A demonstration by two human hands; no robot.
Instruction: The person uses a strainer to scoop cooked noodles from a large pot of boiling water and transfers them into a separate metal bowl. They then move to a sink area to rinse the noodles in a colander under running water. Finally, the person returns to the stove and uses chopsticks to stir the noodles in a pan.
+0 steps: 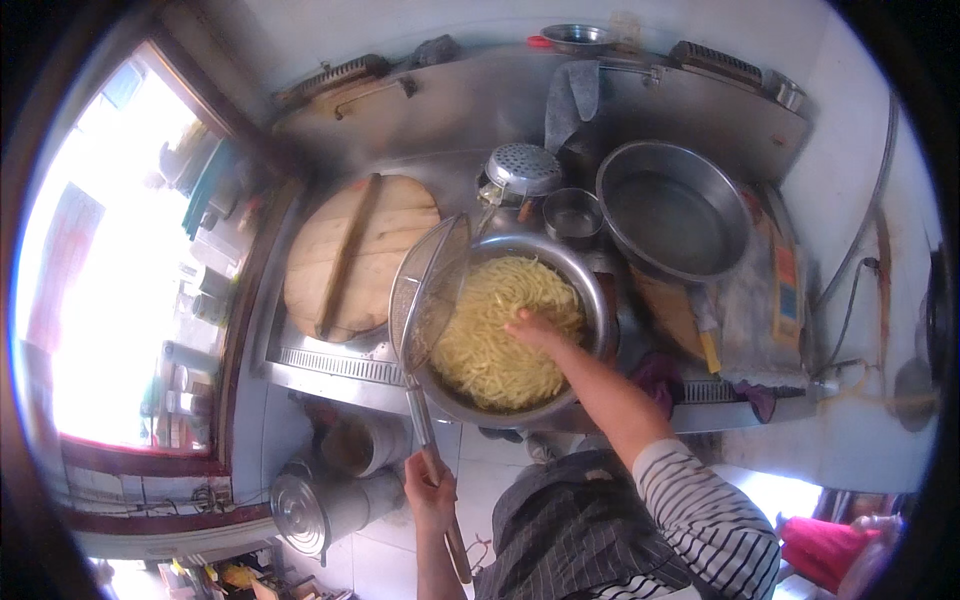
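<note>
A large steel basin (598,300) on the counter holds a heap of yellow noodles (490,340). Into the heap reaches my right hand (535,329), its fingertips sunk among the strands, so their grip is hidden. My left hand (431,492) is closed around the wooden handle of a long-handled mesh strainer (418,315). The strainer's round wire head stands tilted at the basin's left rim, overlapping it. Whether the mesh holds anything is not plain.
Left of the basin lies a round wooden lid (390,235) with a bar handle. Behind are a perforated metal pot (523,170) and a small steel bowl (574,213). A wide steel pan (602,195) and a yellow-handled tool (709,345) occupy the right. Metal cans (300,505) stand below left.
</note>
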